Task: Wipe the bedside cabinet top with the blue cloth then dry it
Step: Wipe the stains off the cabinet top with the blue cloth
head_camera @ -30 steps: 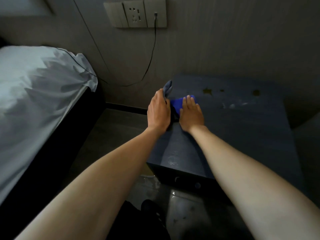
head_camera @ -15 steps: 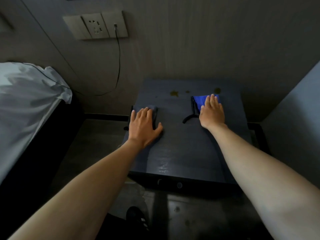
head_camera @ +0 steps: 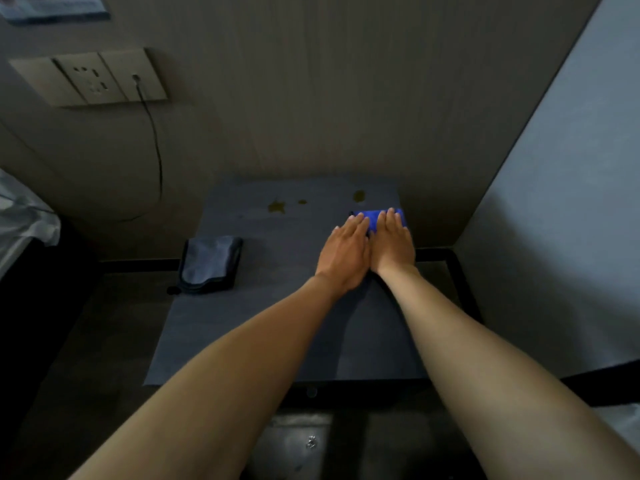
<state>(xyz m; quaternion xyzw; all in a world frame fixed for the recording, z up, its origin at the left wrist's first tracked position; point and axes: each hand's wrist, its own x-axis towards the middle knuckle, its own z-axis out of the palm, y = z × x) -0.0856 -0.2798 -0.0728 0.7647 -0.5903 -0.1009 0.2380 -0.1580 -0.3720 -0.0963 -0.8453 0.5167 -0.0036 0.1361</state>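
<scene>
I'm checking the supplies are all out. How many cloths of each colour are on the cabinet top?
Blue cloth, under both flat hands at the back right: 1
Grey cloth, folded, at the left edge: 1
Total: 2

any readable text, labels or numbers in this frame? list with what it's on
None readable.
Wall poster: print blurred, cut off by the frame edge.
Socket panel: only slots, no markings legible.
Blue cloth, grey cloth, cabinet top: no text.
</scene>
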